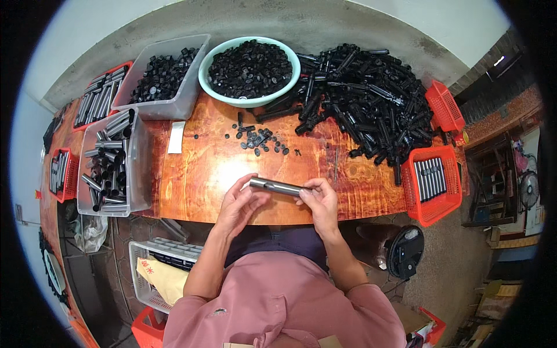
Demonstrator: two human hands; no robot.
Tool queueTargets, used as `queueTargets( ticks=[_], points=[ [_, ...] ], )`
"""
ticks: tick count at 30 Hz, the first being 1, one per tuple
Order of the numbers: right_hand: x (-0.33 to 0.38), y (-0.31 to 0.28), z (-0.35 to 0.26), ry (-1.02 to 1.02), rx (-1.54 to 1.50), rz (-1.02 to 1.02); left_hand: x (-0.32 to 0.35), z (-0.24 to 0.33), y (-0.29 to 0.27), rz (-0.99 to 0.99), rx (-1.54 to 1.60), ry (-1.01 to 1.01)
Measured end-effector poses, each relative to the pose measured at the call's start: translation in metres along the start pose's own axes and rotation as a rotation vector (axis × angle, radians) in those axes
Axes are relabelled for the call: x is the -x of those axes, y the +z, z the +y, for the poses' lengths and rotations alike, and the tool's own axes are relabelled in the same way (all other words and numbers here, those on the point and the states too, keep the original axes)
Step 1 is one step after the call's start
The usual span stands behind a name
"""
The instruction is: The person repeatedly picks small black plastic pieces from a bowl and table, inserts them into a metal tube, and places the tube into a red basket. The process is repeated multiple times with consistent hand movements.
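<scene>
A shiny grey metal tube (279, 187) with a darker band near its left end is held level above the near part of the wooden table. At the tube's left end, my left hand (241, 203) holds it with the fingertips, the other fingers loosely curled. Thumb and fingers of my right hand (320, 203) pinch the right end. Beyond the hands, small black round caps (261, 139) lie scattered on the wooden table (203, 174). Further back stands a pale green basin (249, 103) full of small black parts.
A large heap of black tubular parts (371, 98) covers the back right. A red basket (432, 217) with metal tubes stands right. At left are a clear bin of tubes (139, 197), another bin of black caps (185, 109) and red baskets. A white strip (176, 138) lies nearby.
</scene>
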State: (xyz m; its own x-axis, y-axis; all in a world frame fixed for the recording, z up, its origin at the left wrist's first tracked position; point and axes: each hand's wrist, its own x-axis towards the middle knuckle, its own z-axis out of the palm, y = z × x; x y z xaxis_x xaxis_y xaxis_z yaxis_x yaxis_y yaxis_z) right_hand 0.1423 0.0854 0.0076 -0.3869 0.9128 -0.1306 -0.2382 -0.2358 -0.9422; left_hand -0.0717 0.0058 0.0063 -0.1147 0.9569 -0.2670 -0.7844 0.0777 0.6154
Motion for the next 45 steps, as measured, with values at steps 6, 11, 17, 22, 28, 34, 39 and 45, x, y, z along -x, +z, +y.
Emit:
queueTargets(
  ticks=[6,11,17,22,28,34,39,45],
  points=[
    [0.007,0.013,0.018,0.03,-0.083,0.006,-0.024,-0.033,-0.001,0.002,0.024,0.005],
    [0.016,0.021,0.034,0.042,-0.084,-0.042,-0.026,-0.038,0.016,0.028,0.087,-0.039],
    [0.021,0.015,0.033,0.056,0.191,-0.096,-0.038,-0.042,0.017,0.06,0.1,-0.097],
    [0.018,-0.008,0.02,-0.081,0.551,0.058,-0.042,-0.034,-0.009,0.029,0.171,-0.087],
    [-0.005,-0.104,-0.024,-0.527,1.386,0.715,-0.04,-0.025,-0.01,-0.112,0.238,-0.05],
    [-0.012,-0.194,-0.034,-0.296,1.753,1.033,-0.042,-0.028,-0.011,-0.149,0.223,-0.074],
    [-0.019,-0.202,-0.045,-0.018,1.634,0.994,-0.037,-0.031,-0.013,-0.125,0.197,-0.068],
    [-0.013,-0.189,-0.042,-0.434,1.117,0.946,-0.035,-0.03,-0.013,-0.133,0.241,-0.073]
  ],
)
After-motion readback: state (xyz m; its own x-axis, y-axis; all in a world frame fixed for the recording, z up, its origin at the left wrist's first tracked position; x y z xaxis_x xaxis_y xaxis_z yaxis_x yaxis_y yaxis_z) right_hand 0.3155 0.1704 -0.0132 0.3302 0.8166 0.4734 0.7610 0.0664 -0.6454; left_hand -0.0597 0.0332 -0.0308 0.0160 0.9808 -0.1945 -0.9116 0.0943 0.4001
